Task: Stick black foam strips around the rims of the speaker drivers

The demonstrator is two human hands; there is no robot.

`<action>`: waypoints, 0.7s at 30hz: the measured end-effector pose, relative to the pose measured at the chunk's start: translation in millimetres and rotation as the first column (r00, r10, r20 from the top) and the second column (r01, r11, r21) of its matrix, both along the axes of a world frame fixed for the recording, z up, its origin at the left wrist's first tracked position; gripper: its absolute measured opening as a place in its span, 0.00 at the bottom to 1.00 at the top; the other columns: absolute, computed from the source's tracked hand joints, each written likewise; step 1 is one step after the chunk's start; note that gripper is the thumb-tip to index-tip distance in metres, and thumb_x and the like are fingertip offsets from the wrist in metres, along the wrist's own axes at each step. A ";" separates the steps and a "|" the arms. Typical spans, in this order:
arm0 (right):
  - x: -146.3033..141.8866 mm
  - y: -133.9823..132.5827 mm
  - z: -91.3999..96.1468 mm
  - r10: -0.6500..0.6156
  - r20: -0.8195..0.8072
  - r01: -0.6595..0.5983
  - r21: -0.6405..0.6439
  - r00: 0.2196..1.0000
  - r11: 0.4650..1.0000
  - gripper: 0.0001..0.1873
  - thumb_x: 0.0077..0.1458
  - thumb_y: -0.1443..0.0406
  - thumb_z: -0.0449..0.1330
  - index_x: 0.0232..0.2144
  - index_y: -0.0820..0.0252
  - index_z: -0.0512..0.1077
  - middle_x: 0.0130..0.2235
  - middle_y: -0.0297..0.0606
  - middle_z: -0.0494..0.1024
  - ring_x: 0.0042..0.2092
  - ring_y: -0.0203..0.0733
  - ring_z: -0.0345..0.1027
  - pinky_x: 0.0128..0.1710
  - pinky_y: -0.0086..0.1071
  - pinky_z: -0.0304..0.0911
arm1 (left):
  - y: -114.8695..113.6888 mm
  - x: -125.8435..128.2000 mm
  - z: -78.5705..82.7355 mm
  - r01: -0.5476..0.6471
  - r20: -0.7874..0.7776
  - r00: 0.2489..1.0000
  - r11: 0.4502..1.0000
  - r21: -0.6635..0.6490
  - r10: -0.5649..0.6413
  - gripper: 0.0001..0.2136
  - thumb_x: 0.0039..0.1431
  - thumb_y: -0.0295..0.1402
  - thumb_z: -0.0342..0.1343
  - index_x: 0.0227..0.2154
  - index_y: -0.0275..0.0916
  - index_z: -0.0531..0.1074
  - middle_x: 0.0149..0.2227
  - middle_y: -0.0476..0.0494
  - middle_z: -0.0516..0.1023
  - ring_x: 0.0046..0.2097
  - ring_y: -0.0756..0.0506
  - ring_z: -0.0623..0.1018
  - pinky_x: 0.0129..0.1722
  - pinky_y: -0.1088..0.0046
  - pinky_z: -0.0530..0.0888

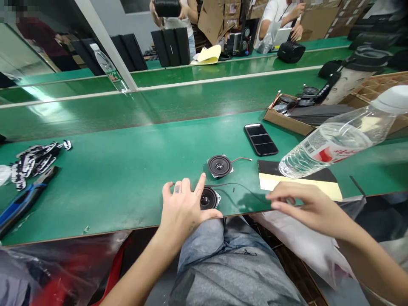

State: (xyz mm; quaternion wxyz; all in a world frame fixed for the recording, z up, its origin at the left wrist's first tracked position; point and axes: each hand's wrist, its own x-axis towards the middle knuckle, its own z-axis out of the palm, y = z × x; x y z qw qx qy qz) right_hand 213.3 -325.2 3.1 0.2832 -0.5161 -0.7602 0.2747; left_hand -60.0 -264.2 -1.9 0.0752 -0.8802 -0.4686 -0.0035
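Note:
My left hand point(183, 199) rests on a small black round speaker point(208, 198) at the table's front edge, thumb and index finger on either side of it. The hand covers the speaker's left part. Pinched in the fingertips of my right hand point(302, 203) is a thin black strip point(237, 185), which curves left to the speaker's upper rim. Just behind lies a second speaker point(219, 165), face up, with a red lead and small white plug. Beyond my right hand is a black sheet with a pale yellow backing strip point(299, 185).
A water bottle point(338, 140) stands on the black sheet. Behind it are a phone point(261, 139) and a cardboard box point(291, 121) of parts. At left lie pliers point(28, 197) and a pile of black-and-white pieces point(36, 159). People work across the bench.

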 end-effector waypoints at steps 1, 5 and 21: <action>3.9 6.6 -0.1 -0.050 0.003 0.050 0.057 0.999 0.997 0.07 0.55 0.63 0.55 0.35 0.57 0.71 0.31 0.36 0.73 0.30 0.35 0.65 0.27 0.28 0.60 | 7.9 -5.3 3.1 0.064 0.037 0.997 0.997 -0.053 -0.062 0.42 0.45 0.62 0.43 0.57 0.37 0.55 0.43 0.33 0.68 0.45 0.36 0.68 0.49 0.49 0.56; 13.7 25.3 -1.2 -0.128 -0.032 0.132 0.164 0.991 0.978 0.07 0.54 0.62 0.56 0.33 0.57 0.71 0.32 0.37 0.72 0.30 0.36 0.65 0.27 0.30 0.59 | 35.7 -24.4 17.1 0.315 0.223 0.942 0.888 -0.334 -0.250 0.40 0.43 0.58 0.52 0.56 0.40 0.53 0.56 0.38 0.59 0.54 0.40 0.62 0.52 0.60 0.57; 27.0 34.1 -27.0 -0.028 -0.055 0.032 0.073 0.998 0.997 0.08 0.55 0.62 0.56 0.27 0.58 0.71 0.29 0.37 0.73 0.31 0.37 0.66 0.29 0.30 0.61 | 16.3 -25.6 -1.7 0.312 0.195 0.940 0.937 -0.159 -0.280 0.30 0.45 0.51 0.54 0.48 0.35 0.63 0.49 0.40 0.70 0.45 0.45 0.71 0.45 0.64 0.58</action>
